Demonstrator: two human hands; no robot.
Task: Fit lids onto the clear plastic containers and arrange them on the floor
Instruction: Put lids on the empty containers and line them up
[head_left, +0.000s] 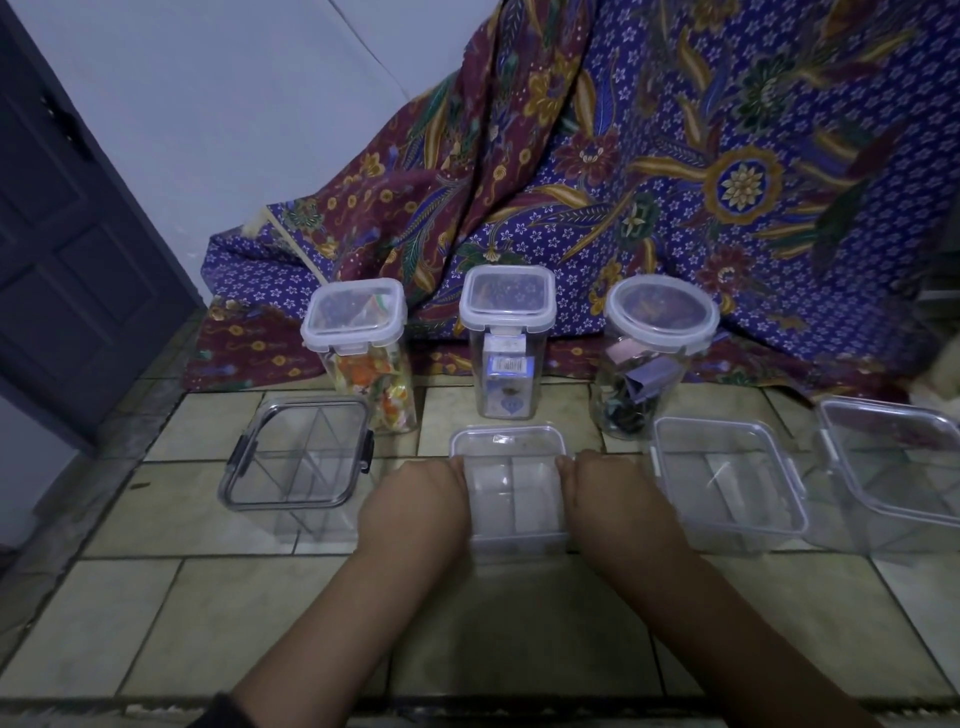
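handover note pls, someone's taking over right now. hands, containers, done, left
Left hand and right hand grip the sides of the middle container on the floor; its lid is on.
Back row: three tall jars, all lidded and filled.
Front row: container with dark clips is lidded; the right container looks lidded too.
Left to do: far-right container, whose lid sits tilted and is not seated.

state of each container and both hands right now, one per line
left tall jar: lid on
middle tall jar: lid on
round jar: lid on
black-clip box: lid on
center box: lid on, held
right box: lid on
far-right box: lid askew
left hand: gripping center box
right hand: gripping center box
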